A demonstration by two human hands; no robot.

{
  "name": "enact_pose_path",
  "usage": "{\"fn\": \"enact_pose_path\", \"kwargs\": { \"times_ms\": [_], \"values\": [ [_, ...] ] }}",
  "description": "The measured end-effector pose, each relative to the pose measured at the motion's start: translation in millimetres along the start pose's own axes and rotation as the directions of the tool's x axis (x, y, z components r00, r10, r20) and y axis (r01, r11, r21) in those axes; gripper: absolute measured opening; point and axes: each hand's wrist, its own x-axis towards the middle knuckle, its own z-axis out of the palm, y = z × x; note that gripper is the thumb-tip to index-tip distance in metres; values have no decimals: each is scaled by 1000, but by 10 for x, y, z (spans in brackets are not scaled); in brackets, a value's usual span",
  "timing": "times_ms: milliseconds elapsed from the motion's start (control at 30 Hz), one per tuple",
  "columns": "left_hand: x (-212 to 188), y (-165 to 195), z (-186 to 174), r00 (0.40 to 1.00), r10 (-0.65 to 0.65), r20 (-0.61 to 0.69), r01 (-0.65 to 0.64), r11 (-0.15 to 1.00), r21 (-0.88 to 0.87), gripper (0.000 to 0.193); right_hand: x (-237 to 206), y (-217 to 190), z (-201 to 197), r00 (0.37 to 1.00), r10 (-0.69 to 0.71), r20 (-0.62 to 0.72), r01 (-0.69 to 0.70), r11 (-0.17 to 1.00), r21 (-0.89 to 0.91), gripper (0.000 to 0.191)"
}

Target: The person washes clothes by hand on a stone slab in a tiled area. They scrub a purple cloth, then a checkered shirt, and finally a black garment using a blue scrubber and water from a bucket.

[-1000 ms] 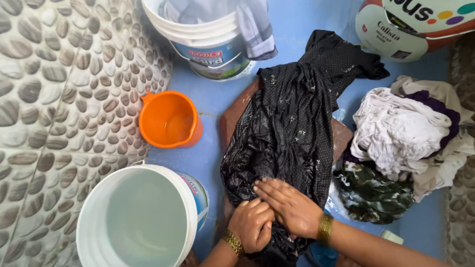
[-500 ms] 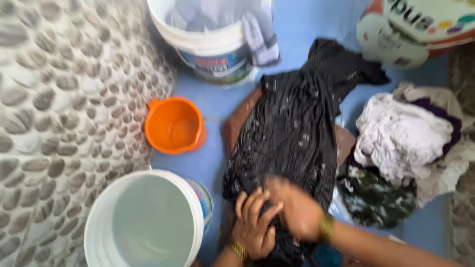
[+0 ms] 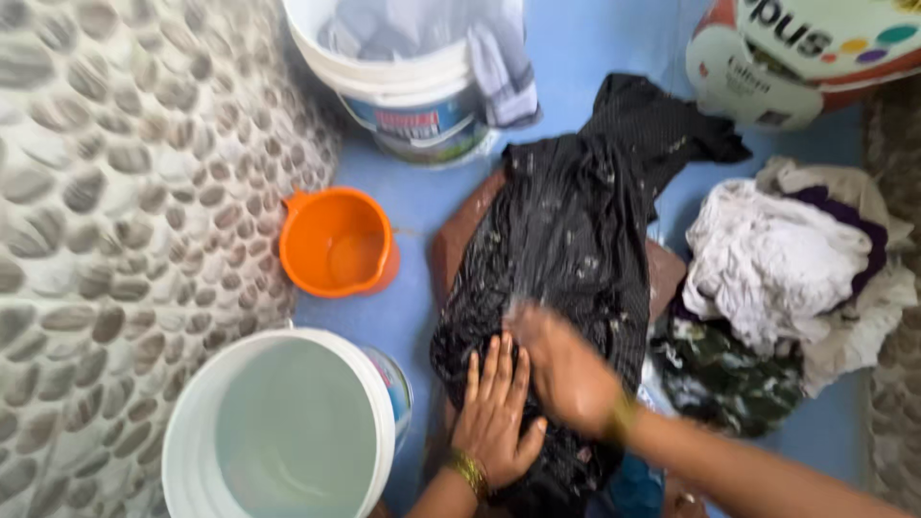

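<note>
Since a moment ago, our right hand has slid up the black garment, blurred, fingers' spread unclear. Our left hand presses flat, fingers spread, gripping nothing. Garment lies on a brown slab between orange mug and clothes pile.

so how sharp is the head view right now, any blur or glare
Head view: soft throughout, with motion blur worst on the right hand, smeared over the wet black garment; the left hand, pressed flat on the cloth, is clearer. Light is even daylight with no hard shadows; faint sheen shows on the water in the white bucket and the orange mug.
</note>
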Motion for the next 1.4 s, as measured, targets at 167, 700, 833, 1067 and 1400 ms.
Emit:
{"fn": "enact_pose_path", "kwargs": {
  "times_ms": [167,700,833,1067,1400],
  "values": [
    [26,-22,33,999,39,-27,-37,997,67,92,461,586,52,972,234,8,-230,960,-163,61],
    [219,-112,251,993,-77,87,64,988,142,74,-718,-68,-134,768,602,220,-607,793,-50,61],
    [344,-244,212,968,-139,208,136,990,27,66,-1110,-572,-191,771,635,44,-628,746,223,70],
    [419,-335,131,968,-185,172,212,965,-154,50,-1030,-1390,-79,836,535,121,-548,812,202,71],
    [244,-401,25,993,-82,82,103,952,-287,63,-513,-342,-579,842,371,391,-461,872,165,32]
  ]
}}
